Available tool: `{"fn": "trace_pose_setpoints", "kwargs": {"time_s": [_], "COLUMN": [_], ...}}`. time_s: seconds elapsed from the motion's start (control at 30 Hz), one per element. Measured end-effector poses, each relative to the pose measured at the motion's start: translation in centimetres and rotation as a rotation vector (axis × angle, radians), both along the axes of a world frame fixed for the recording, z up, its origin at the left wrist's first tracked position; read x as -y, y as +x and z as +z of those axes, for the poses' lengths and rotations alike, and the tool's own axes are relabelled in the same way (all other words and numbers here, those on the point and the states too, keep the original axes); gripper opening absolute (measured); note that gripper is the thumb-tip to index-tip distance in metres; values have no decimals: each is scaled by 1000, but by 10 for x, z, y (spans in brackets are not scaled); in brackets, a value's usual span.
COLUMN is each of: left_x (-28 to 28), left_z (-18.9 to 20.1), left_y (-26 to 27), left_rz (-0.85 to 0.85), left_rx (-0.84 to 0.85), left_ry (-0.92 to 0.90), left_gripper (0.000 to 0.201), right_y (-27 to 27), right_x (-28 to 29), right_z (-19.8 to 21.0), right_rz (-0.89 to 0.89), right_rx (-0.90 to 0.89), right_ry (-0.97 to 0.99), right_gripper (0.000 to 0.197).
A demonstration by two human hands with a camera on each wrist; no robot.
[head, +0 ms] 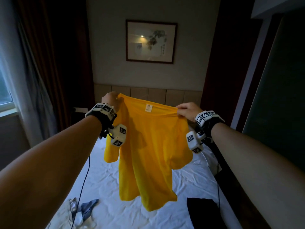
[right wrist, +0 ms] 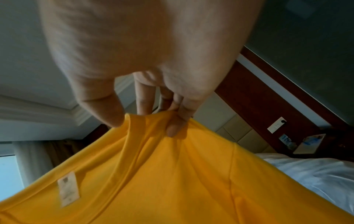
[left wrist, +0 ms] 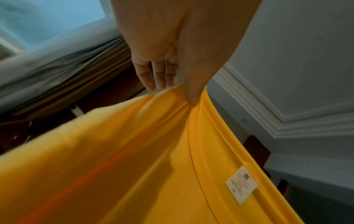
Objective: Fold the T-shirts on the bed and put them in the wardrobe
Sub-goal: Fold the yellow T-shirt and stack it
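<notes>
Head view: I have the bright yellow cotton T-shirt [head: 148, 146] hanging unfolded above the white-sheeted bed [head: 107, 179] — folding hardly begun, wardrobe unseen. My left hand [head: 110, 100] and right hand [head: 188, 111] each pinch its shoulder edge beside the collar. Dark garment [head: 203, 212] and crumpled greyish clothes [head: 82, 212] wait.

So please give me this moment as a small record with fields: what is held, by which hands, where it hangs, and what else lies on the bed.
held item: yellow T-shirt, unfolded, hanging free above the bed
left hand: pinches the shirt's top edge at one shoulder
right hand: pinches the top edge at the other shoulder
label: white tag inside the collar, facing the person
bed: white wrinkled sheet
other items on bed: dark garment near right, crumpled grey-blue cloth near left
folding: not yet begun
</notes>
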State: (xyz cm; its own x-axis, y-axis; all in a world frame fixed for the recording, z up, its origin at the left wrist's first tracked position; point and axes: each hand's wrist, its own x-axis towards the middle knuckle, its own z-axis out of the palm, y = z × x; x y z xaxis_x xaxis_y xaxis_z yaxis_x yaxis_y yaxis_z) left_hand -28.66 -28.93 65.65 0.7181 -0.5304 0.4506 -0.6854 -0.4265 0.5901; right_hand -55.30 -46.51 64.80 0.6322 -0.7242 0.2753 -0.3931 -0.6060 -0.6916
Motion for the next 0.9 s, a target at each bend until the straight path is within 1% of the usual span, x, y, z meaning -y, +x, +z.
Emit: {"fn": "trace_pose_setpoints", "kwargs": {"time_s": [0.03,0.1,0.17,0.23,0.3,0.37,0.43,0.5,0.53,0.63,0.67,0.77,0.8,0.9], "left_x": [-1,-4,-7,-13,-19,-26,-33,-41,-45,-59,-64,-80,-84,-88], "left_z": [-2,-8,-12,-17,-23,-33,-48,-67,-78,-115,-128,-164,-175,-201], "left_y": [0,1,-1,-1,1,2,4,3,4,3,2,-3,-5,-3], "left_rz": [-12,-31,-41,-50,-69,-106,-150,-180,-197,-252,-248,-258,-256,-253], "left_rx": [-13,-36,-37,-31,-23,-7,-39,-90,-129,-309,-355,-445,-464,-512], "left_ry": [-23,-65,-91,-78,-43,-7,21,45,47,18,39,131,151,190], "left_gripper": [26,25,23,23,25,25,25,25,24,26,26,25,24,17], "right_y": [1,6,11,14,15,13,13,13,13,10,9,8,8,16], "right_x": [-1,-2,-5,-9,-12,-16,-18,-23,-26,-36,-40,-45,-47,-49], "right_z": [0,-4,-8,-15,-24,-36,-51,-70,-80,-114,-125,-156,-165,-189], "right_rz": [-10,-27,-36,-57,-82,-92,-88,-87,-74,-19,1,42,38,9], "right_rx": [-19,-3,28,44,69,67,21,-56,-86,-204,-246,-353,-377,-403], "right_ry": [-76,-172,-185,-169,-107,3,72,95,117,183,210,261,278,352], "right_gripper": [26,22,19,19,22,23,22,26,27,14,14,30,28,6]}}
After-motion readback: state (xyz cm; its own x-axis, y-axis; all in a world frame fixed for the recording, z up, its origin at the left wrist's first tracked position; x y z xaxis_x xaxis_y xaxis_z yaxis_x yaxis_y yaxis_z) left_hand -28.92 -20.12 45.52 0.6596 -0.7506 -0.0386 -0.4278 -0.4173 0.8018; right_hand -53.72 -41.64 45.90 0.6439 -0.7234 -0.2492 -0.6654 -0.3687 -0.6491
